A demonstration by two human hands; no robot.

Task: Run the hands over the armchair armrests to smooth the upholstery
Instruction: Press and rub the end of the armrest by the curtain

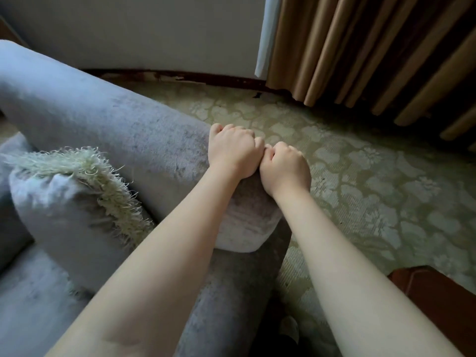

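A grey plush armchair armrest (pixel 134 130) runs from the upper left down to its rounded front end (pixel 247 222) at the centre. My left hand (pixel 231 150) lies on top of the armrest near that front end, fingers curled down over the far side. My right hand (pixel 284 168) rests beside it on the armrest's right edge, fingers also curled, the two hands touching at the knuckles. Both forearms reach in from the bottom of the view. The fingertips are hidden behind the hands.
A grey cushion (pixel 67 217) with a pale shaggy fringe (pixel 103 176) leans on the seat (pixel 33 305) to the left. Patterned green carpet (pixel 373 181) lies to the right, brown curtains (pixel 373 47) hang at the back, and a reddish wooden piece (pixel 438 292) sits at lower right.
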